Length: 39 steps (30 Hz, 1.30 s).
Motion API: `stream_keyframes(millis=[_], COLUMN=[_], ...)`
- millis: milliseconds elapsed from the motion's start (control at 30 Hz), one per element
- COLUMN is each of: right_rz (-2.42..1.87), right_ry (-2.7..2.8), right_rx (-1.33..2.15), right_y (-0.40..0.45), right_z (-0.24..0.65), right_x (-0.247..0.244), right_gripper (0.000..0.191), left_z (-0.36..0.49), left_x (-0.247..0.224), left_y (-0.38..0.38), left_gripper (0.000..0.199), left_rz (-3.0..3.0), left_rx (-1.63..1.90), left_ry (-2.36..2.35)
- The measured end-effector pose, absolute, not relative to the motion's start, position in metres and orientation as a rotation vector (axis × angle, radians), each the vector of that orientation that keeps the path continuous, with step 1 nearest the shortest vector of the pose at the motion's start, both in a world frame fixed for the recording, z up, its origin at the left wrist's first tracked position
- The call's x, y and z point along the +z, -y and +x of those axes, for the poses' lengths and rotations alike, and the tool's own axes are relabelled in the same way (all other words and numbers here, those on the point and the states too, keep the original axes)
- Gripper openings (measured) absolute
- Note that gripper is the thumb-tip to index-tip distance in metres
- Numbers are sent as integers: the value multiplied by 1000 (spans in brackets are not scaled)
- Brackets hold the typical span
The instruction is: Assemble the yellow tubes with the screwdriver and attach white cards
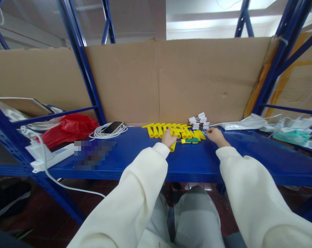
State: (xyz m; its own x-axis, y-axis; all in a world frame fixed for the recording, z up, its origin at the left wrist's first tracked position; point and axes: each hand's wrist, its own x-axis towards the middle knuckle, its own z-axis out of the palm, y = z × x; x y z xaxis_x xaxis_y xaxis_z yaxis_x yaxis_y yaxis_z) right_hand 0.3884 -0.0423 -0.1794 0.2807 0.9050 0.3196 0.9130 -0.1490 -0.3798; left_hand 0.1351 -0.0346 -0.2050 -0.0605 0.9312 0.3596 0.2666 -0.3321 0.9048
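My left hand (168,138) is closed round a yellow tube-shaped plastic piece (173,148), whose lower end sticks out below the fingers. Behind it stands a row of similar yellow pieces (156,131) with flat arms at the top. More small yellow parts (198,134) lie to the right. A screwdriver (190,141) with a green and yellow handle rests between my hands. The fingertips of my right hand (215,135) are pinched together beside small shiny bits; what they hold, if anything, is too small to make out. White and black pieces (198,121) are stacked behind.
The blue shelf (143,158) is backed by a cardboard sheet (197,75). On the left lie a phone (113,127) on a coiled white cable (99,132), a red bag (70,127) and a power strip (58,156). White packaging (245,122) lies on the right.
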Motion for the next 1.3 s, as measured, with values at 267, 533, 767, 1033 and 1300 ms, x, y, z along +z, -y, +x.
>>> stream_keyframes(millis=[267, 533, 767, 1033, 1300], right_rz=[-2023, -1893, -1952, -2049, -2044], right_ry=[1611, 1654, 1518, 1412, 1326], right_rx=[-37, -199, -306, -332, -438], right_y=[34, 5, -25, -58, -67], right_z=[382, 384, 374, 367, 365], right_x=[-173, -154, -144, -141, -150], right_gripper=[31, 48, 49, 58, 48], left_z=[135, 137, 140, 140, 141], left_x=[-193, -188, -187, -187, -183], left_y=[46, 57, 61, 68, 74], left_gripper=[47, 43, 39, 37, 36], left_rz=[1550, 1569, 1509, 1504, 1507], left_rx=[1517, 1535, 1568, 1555, 1519], left_ry=[-1413, -1426, -1417, -1405, -1414])
